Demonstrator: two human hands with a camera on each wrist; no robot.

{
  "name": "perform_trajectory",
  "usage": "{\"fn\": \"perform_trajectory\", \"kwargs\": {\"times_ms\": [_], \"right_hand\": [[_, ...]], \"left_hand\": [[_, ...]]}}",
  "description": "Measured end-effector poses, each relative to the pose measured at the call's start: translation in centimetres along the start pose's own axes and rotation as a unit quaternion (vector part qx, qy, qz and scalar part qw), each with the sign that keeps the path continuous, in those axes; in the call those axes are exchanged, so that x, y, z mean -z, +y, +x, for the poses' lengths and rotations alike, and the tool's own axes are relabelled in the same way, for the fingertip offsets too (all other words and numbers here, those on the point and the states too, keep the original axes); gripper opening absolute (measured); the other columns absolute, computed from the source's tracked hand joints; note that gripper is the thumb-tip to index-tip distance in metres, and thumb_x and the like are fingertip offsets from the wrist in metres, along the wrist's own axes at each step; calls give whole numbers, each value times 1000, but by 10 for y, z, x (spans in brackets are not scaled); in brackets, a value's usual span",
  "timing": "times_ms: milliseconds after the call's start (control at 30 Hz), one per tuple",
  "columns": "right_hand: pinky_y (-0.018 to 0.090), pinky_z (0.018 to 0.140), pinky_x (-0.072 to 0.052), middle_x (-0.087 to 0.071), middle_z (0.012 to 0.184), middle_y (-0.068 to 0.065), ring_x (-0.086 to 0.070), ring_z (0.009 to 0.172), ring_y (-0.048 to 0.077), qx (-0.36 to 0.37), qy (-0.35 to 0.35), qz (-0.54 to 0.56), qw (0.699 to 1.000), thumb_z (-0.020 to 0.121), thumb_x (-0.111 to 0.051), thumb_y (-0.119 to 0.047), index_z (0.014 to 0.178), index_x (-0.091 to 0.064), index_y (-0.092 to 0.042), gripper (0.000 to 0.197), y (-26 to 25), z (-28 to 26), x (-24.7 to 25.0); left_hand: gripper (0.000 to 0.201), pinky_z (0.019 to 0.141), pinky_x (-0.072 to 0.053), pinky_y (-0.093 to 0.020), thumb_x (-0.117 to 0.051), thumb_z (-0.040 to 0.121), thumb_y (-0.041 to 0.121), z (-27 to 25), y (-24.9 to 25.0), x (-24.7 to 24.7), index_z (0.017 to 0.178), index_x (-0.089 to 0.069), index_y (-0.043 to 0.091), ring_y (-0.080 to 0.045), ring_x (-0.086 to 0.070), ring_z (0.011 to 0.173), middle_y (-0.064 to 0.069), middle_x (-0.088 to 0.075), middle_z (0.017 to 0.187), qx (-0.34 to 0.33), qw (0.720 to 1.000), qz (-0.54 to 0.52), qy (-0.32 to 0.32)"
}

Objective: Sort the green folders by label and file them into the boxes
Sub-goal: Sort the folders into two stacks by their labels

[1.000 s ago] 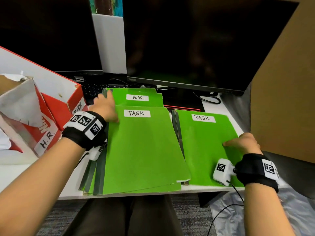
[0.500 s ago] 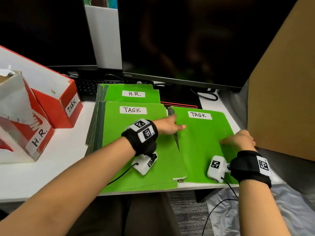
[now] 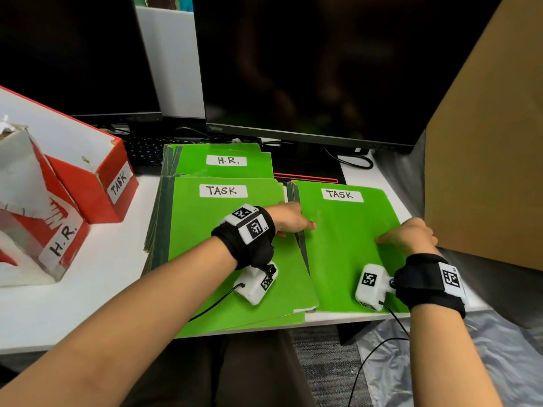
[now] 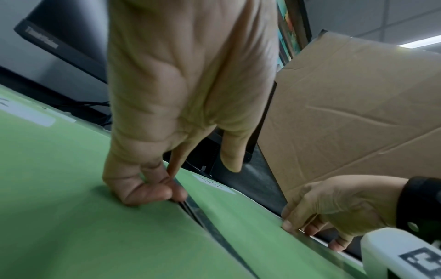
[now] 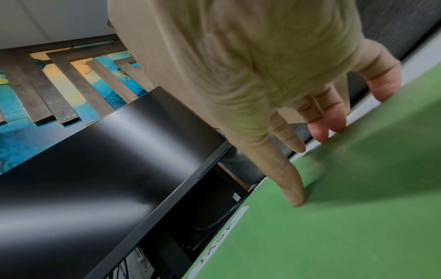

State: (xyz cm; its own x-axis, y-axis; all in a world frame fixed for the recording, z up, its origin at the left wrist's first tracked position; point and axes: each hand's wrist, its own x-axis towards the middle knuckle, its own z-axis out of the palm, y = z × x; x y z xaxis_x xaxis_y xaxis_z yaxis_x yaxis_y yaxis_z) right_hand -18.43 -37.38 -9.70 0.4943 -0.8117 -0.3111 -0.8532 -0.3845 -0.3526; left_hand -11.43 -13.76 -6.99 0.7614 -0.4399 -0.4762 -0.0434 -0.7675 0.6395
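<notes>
Reaching across the desk, the left hand [image 3: 289, 220] has left the far-left edge of the folder pile, where it sat a second ago, and now sits at the spine of the right TASK folder [image 3: 346, 248], at 3 o'clock from the left TASK folder [image 3: 223, 245]. Its fingertips [image 4: 152, 192] are curled down into the dark seam between the two green covers; whether they have caught the spine cannot be told. The right hand [image 3: 408, 235] has stayed at the folder's 3 o'clock edge, thumb [image 5: 292, 194] flat on the cover and fingers bent over the rim, pinching it. An H.R. folder [image 3: 226, 161] lies at 12 o'clock of the left pile, partly tucked under it. Two red boxes stand at 9 o'clock: the TASK box [image 3: 97, 186] behind, the H.R. box [image 3: 55, 239] nearer. With both hands now on one folder, it looks ready to be lifted, probably towards the TASK box; nothing is filed from this pair yet.
</notes>
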Motion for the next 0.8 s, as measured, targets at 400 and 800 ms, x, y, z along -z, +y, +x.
{"fn": "perform_trajectory", "kwargs": {"times_ms": [400,800], "right_hand": [[52,107,-35,-36,142,23,-33,132,40,1,-3,-2,1000,70,-85,-28,136,-38,-2,86,0,-3,0],[52,108,-34,-37,142,23,-32,132,40,0,1,26,1000,71,-84,-31,135,-39,-2,84,2,5,-2]], "left_hand": [[63,72,-46,-25,-59,93,19,6,3,-7,144,-25,2,-20,-51,105,-16,-45,138,14,992,-123,22],[69,112,-33,-40,-67,87,18,4,3,-6,142,-30,3,-31,-35,135,-17,-31,150,1,992,-127,11]]}}
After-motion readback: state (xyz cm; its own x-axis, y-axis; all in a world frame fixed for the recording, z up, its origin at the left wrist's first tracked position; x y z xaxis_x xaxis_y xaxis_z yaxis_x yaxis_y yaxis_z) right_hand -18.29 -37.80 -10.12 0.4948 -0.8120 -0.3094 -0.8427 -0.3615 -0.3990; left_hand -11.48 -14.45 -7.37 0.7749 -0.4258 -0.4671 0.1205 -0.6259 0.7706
